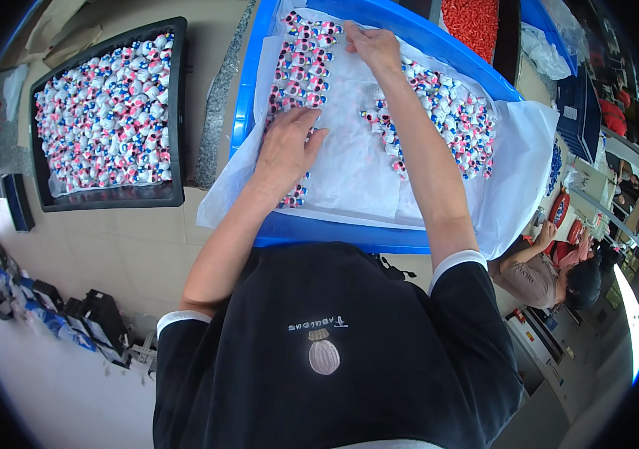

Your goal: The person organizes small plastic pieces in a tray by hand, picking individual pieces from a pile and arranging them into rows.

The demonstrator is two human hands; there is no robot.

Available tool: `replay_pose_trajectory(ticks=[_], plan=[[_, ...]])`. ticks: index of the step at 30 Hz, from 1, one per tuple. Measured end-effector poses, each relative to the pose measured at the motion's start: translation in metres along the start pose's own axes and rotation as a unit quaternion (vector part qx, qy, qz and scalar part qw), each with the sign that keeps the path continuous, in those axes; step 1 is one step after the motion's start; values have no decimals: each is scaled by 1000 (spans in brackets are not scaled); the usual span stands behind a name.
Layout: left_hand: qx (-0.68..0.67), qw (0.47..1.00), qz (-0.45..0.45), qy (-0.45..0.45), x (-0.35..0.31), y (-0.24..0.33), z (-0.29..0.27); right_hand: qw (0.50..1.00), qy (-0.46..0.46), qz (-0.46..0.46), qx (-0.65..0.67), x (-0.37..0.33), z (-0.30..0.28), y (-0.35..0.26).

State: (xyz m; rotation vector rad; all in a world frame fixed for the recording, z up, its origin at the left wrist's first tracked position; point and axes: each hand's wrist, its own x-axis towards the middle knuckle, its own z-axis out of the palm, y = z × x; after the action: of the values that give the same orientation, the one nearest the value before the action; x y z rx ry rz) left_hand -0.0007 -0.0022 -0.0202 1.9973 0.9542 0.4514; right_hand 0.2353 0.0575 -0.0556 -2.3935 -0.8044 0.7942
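Note:
Small white figurines with pink, blue and black parts stand in tight rows (301, 71) along the left side of a blue tray (289, 228) lined with white paper (349, 168). My left hand (287, 146) lies over the near part of these rows, thumb apart from the fingers, hiding the pieces below. At the far end, my right hand (373, 49) is closed beside the rows, fingertips bent together; whatever they hold, if anything, is hidden. A loose heap of the same figurines (450, 116) lies on the paper at the tray's right, partly behind my right forearm.
To the left, a black tray (177, 112) holds many more such figurines. Small red pieces (470, 26) fill a container beyond the blue tray. At the right, another person (540, 273) works near red dishes (559, 208). Clear plastic bags (544, 52) lie at the far right.

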Motion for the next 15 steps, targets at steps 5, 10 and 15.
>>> replay_pose_trajectory(ticks=[5,10,15], plan=[[2,1000,3,5,-2,1,0,981,11,-151,-117,-29,-61,18],[5,1000,18,-20,-2,13,-5,956,-50,-216,-191,-75,-113,47],[-84,974,-99,-184,3,43,-3,911,-108,-322,-235,-125,-107,66]])
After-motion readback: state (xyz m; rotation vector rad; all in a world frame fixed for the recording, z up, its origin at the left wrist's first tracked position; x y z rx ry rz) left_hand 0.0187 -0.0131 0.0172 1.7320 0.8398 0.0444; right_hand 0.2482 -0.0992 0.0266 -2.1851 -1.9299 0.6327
